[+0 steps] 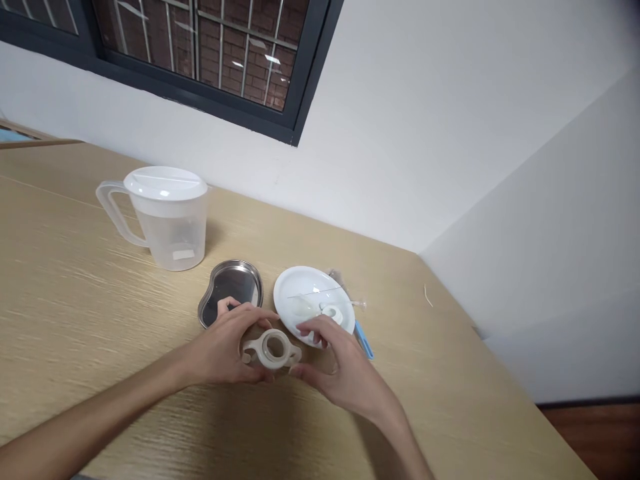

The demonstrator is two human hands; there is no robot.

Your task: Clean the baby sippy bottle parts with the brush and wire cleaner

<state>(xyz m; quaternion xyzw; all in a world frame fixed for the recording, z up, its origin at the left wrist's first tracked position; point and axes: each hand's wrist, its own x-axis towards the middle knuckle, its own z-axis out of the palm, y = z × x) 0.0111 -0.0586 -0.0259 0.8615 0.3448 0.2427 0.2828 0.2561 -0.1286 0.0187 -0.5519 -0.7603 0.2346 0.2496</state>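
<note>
A pale translucent two-handled bottle (275, 349), its round mouth uncovered and facing up, is between my hands. My left hand (227, 347) curls around its left side and grips it. My right hand (343, 367) is at the bottle's right handle, fingers bent and apart, its thumb tip close to or touching the handle. Just behind my right fingers lies a white dish (290, 283), holding a small white ring-shaped part (332, 313) and a pale translucent piece that I cannot make out. A thin rod (320, 293) rests across the dish.
A kidney-shaped metal tray (235, 283) sits behind my left hand. Farther back on the left stands a lidded translucent pitcher (173, 227). A blue handle (364, 340) lies right of the dish, and a thin pale strip (428, 295) near the table's right edge. Walls border the table (125, 307).
</note>
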